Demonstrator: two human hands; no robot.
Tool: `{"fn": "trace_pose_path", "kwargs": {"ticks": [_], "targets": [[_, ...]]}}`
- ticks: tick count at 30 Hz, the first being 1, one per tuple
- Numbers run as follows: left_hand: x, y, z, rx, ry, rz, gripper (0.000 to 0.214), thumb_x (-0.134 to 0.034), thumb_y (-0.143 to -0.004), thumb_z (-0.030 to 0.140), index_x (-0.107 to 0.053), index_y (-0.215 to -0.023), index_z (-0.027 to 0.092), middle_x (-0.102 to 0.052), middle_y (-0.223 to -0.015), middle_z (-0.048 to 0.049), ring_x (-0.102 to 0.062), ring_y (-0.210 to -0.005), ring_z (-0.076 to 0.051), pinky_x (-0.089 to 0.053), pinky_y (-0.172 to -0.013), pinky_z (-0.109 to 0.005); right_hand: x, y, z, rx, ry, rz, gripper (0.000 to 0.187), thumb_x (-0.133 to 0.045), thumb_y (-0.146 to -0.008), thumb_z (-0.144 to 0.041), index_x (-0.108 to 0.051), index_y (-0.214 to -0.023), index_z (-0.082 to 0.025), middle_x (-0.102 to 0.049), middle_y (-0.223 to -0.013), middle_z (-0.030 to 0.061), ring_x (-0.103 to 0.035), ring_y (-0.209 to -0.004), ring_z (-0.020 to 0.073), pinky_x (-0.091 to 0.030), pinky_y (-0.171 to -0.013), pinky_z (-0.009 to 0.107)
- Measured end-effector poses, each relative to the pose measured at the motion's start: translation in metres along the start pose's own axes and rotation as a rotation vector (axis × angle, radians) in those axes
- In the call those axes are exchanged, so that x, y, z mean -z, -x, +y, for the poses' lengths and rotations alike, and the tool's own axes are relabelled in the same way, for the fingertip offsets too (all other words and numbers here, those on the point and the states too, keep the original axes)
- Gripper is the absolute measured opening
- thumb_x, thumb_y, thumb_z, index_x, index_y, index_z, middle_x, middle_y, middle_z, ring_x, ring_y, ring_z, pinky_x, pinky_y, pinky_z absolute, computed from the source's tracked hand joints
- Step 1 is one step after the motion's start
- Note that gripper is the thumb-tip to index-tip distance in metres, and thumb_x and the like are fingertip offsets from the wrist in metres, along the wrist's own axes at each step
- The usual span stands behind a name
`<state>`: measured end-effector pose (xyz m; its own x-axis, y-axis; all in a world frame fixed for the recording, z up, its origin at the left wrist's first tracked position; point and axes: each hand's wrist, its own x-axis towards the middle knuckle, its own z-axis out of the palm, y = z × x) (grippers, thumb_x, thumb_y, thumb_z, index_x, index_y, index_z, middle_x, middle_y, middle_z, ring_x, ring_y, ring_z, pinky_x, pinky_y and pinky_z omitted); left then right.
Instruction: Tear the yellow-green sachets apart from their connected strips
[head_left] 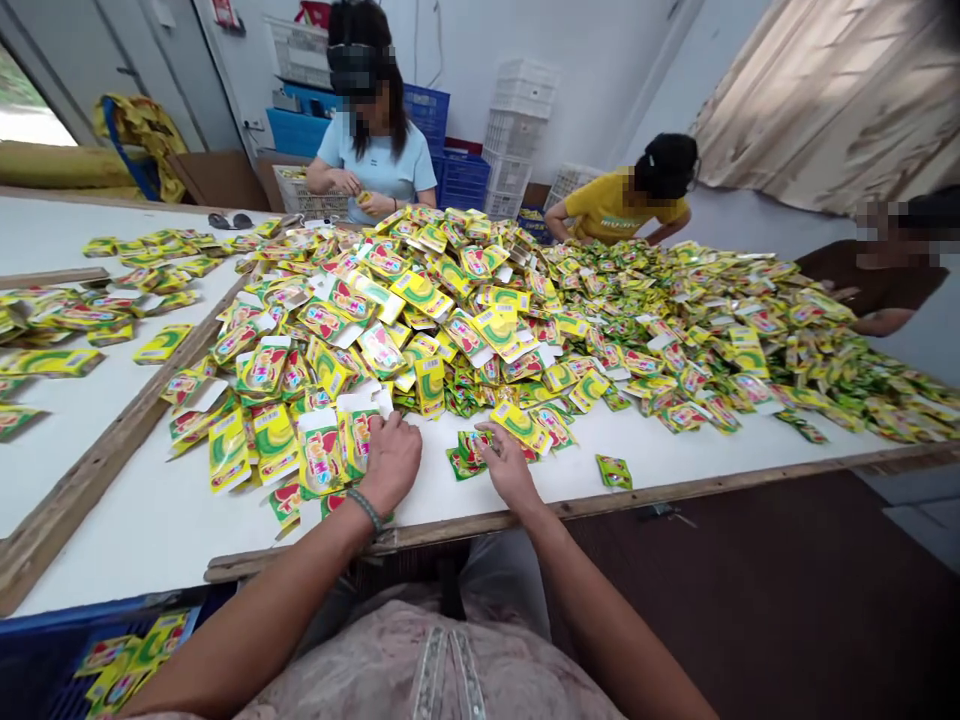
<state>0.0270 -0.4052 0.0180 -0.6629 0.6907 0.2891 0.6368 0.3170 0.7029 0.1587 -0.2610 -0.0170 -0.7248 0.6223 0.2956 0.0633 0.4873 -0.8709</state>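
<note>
My left hand (394,462), with a braided band at the wrist, curls closed on the right edge of a small yellow-green printed box (352,440) whose top flap stands up. Another such box (319,455) lies right beside it on the left. My right hand (511,465) has its fingers bent onto a few small green sachets (469,455) on the white tabletop; the thumb is partly hidden. Just beyond that hand lies a yellow box (519,428). One loose green sachet (614,472) rests near the table's front edge.
A large heap of boxes (420,290) and sachets covers the table's middle and right. A wooden strip (127,440) divides off more boxes at left. Below left is a blue crate (45,660) holding boxes. Three people sit around the far side; stacked crates (517,130) stand behind.
</note>
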Motion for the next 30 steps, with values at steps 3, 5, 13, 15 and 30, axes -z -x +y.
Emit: {"fn": "trace_pose_path", "kwargs": {"ticks": [3,5,13,15,30], "targets": [[0.001,0.004,0.009,0.014,-0.028,0.033,0.017,-0.042,-0.080,0.017,-0.059,-0.073,0.017,-0.059,-0.073,-0.0096,-0.054,-0.088,-0.028,-0.037,-0.082,-0.045,0.002,0.007,-0.002,-0.093,-0.284,-0.019,0.032,-0.055,-0.077,-0.041,-0.054,-0.100,-0.019,-0.046,-0.062,-0.0034,-0.045,-0.057,0.0119,-0.038,-0.054,0.023],[-0.003,0.010,0.012,0.075,0.172,-0.020,0.017,-0.044,-0.081,0.028,-0.058,-0.079,0.018,-0.059,-0.071,-0.0053,-0.057,-0.073,-0.022,-0.044,-0.071,-0.037,0.003,0.011,-0.005,-0.135,-0.450,-0.009,0.034,-0.059,-0.074,-0.041,-0.053,-0.098,-0.019,-0.047,-0.062,-0.0038,-0.047,-0.057,0.0112,-0.039,-0.054,0.023],[-0.021,0.028,0.002,0.306,0.710,-0.137,0.033,-0.063,-0.067,0.044,-0.061,-0.080,0.014,-0.061,-0.063,-0.0004,-0.058,-0.058,-0.015,-0.047,-0.053,-0.025,0.012,0.021,-0.019,-0.283,-0.604,0.085,0.035,-0.075,-0.055,-0.034,-0.055,-0.079,-0.017,-0.052,-0.058,-0.0052,-0.048,-0.052,0.0089,-0.039,-0.051,0.021],[-0.021,0.029,0.005,0.291,0.711,-0.157,0.033,-0.065,-0.065,0.044,-0.062,-0.078,0.014,-0.061,-0.060,0.0000,-0.058,-0.057,-0.015,-0.047,-0.053,-0.025,0.010,0.021,-0.025,-0.286,-0.654,0.107,0.035,-0.076,-0.054,-0.033,-0.054,-0.076,-0.018,-0.058,-0.064,-0.0026,-0.053,-0.057,0.0109,-0.043,-0.056,0.023],[0.017,0.050,0.002,0.161,0.682,-0.396,0.029,-0.068,-0.065,0.039,-0.060,-0.079,0.015,-0.063,-0.067,-0.0021,-0.056,-0.061,-0.014,-0.040,-0.058,-0.024,-0.012,0.029,-0.040,-0.021,-0.213,-0.404,0.023,-0.061,-0.074,-0.039,-0.059,-0.077,-0.016,-0.062,-0.076,0.0014,-0.055,-0.073,0.0151,-0.043,-0.064,0.024]]}}
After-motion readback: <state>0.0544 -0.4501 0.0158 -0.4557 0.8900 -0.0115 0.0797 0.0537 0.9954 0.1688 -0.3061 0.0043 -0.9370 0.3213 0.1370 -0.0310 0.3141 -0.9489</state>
